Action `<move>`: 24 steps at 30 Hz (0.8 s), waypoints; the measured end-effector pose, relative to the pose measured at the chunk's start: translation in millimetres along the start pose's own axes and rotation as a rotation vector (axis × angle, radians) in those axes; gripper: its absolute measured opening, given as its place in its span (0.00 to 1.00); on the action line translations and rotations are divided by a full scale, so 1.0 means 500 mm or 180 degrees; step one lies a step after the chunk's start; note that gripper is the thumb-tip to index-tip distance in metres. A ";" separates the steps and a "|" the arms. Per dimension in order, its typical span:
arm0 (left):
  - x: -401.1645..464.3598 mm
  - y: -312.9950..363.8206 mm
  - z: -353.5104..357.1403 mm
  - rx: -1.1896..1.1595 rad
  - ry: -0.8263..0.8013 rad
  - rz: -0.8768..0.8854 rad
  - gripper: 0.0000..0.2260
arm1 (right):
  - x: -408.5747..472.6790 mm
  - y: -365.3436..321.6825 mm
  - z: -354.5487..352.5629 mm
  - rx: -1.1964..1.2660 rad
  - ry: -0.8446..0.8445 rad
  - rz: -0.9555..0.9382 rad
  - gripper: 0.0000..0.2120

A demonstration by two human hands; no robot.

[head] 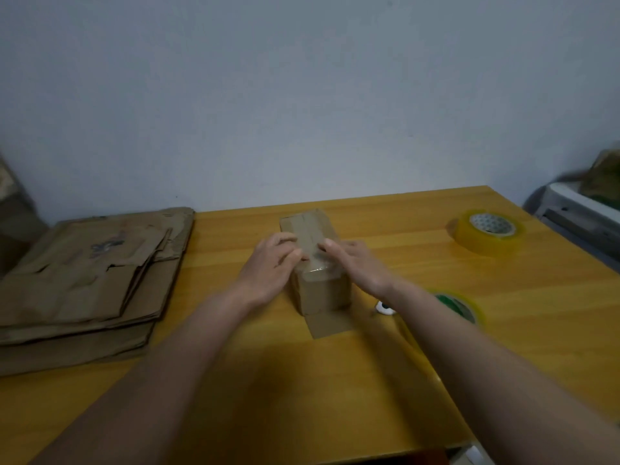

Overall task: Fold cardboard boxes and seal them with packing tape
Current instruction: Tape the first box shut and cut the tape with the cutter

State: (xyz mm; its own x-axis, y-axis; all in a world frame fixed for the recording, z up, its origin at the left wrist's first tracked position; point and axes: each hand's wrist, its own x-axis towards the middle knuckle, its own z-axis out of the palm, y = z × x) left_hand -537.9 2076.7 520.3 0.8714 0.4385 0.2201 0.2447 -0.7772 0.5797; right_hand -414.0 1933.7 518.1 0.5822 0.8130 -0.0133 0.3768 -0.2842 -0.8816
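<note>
**Tape smoothing on folded box, seam end nearest**

Nearest camera: two bare forearms, reaching forward over yellow wooden counter [385, 380]. Left hand [271, 263] laid flat on left top edge of small cardboard box [318, 260], fingers fairly straight, pressing, gripping nothing. Right hand [355, 263] likewise flat on right top edge, fingers extended toward the seam. Clear tape strip [317, 261] glinting between the two sets of fingertips, wrapped over near top edge and down the near face.

Key relation: box directly under and between both hands, long axis running away from the body; taped seam along that axis. Both hands about equally near; untouched far end of seam lies beyond the fingertips. Judged: next press needs a forward slide along the seam.

One loose flap [330, 325] flat on counter on the wrist side of the box.

Right of right hand: yellow tape roll [486, 231], well apart; second roll [459, 307] partly hidden beside right forearm. Left of left hand: stack of flattened boxes [87, 283]. Plain pale wall [302, 95] beyond.
</note>
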 end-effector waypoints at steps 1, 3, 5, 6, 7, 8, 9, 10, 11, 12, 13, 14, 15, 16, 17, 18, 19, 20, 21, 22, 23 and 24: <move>-0.005 -0.007 0.004 -0.0019 -0.0016 0.0040 0.12 | 0.006 0.012 0.010 -0.0152 -0.0026 -0.0093 0.22; -0.016 -0.011 0.013 -0.0123 -0.0011 0.0051 0.08 | 0.009 0.034 0.017 -0.0292 -0.0079 -0.0343 0.19; -0.021 -0.015 0.023 -0.0268 0.0071 0.0040 0.05 | 0.007 0.044 0.009 -0.0293 -0.0112 -0.0474 0.20; -0.023 -0.017 0.030 -0.0324 0.0119 0.0033 0.06 | 0.009 0.050 0.006 -0.0319 -0.0107 -0.0517 0.21; -0.024 -0.020 0.036 -0.0361 0.0188 0.0039 0.08 | 0.009 0.054 0.005 -0.0320 -0.0072 -0.0558 0.21; -0.025 -0.022 0.042 -0.0388 0.0281 0.0050 0.10 | 0.011 0.057 0.006 -0.0298 -0.0010 -0.0581 0.22; -0.026 -0.024 0.048 -0.0399 0.0368 0.0061 0.12 | 0.012 0.057 0.008 -0.0271 0.0047 -0.0606 0.22; -0.027 -0.024 0.051 -0.0398 0.0416 0.0065 0.13 | 0.013 0.058 0.009 -0.0243 0.0086 -0.0631 0.22; -0.031 -0.024 0.054 -0.0372 0.0408 0.0053 0.15 | 0.015 0.058 0.009 -0.0251 0.0099 -0.0632 0.24; -0.034 -0.024 0.057 -0.0328 0.0377 0.0049 0.17 | 0.020 0.057 0.008 -0.0312 0.0108 -0.0614 0.25; -0.037 -0.025 0.058 -0.0274 0.0358 0.0075 0.19 | 0.025 0.053 0.007 -0.0421 0.0117 -0.0600 0.26; -0.038 -0.028 0.059 -0.0230 0.0346 0.0116 0.21 | 0.030 0.048 0.008 -0.0537 0.0128 -0.0593 0.26; -0.039 -0.030 0.059 -0.0200 0.0317 0.0148 0.24 | 0.036 0.042 0.013 -0.0682 0.0167 -0.0622 0.27; -0.041 -0.032 0.059 -0.0174 0.0260 0.0162 0.28 | 0.040 0.036 0.020 -0.0849 0.0248 -0.0706 0.27; -0.042 -0.035 0.058 -0.0140 0.0189 0.0173 0.31 | 0.045 0.033 0.028 -0.1000 0.0326 -0.0831 0.27; -0.043 -0.038 0.055 -0.0086 0.0112 0.0191 0.34 | 0.047 0.032 0.033 -0.1088 0.0369 -0.0949 0.27; -0.044 -0.042 0.052 -0.0011 0.0020 0.0225 0.36 | 0.050 0.036 0.035 -0.1092 0.0370 -0.1025 0.27; -0.044 -0.046 0.048 0.0074 -0.0090 0.0267 0.38 | 0.052 0.042 0.031 -0.1038 0.0327 -0.1054 0.28; -0.043 -0.051 0.043 0.0129 -0.0209 0.0309 0.39 | 0.054 0.049 0.024 -0.0979 0.0274 -0.1100 0.29; -0.042 -0.055 0.038 0.0117 -0.0310 0.0346 0.40 | 0.057 0.056 0.017 -0.0960 0.0210 -0.1127 0.29; -0.040 -0.059 0.031 0.0030 -0.0365 0.0372 0.38 | 0.060 0.061 0.012 -0.0940 0.0141 -0.1137 0.30; -0.036 -0.062 0.025 -0.0084 -0.0364 0.0399 0.34 | 0.061 0.063 0.010 -0.0866 0.0060 -0.1102 0.30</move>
State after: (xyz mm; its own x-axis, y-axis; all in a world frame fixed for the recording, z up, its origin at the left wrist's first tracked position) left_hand -555.9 2087.6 488.6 0.9374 0.2835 0.2022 0.1210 -0.8097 0.5742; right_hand -387.8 1952.0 487.6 0.4003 0.8751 0.2718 0.7265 -0.1222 -0.6763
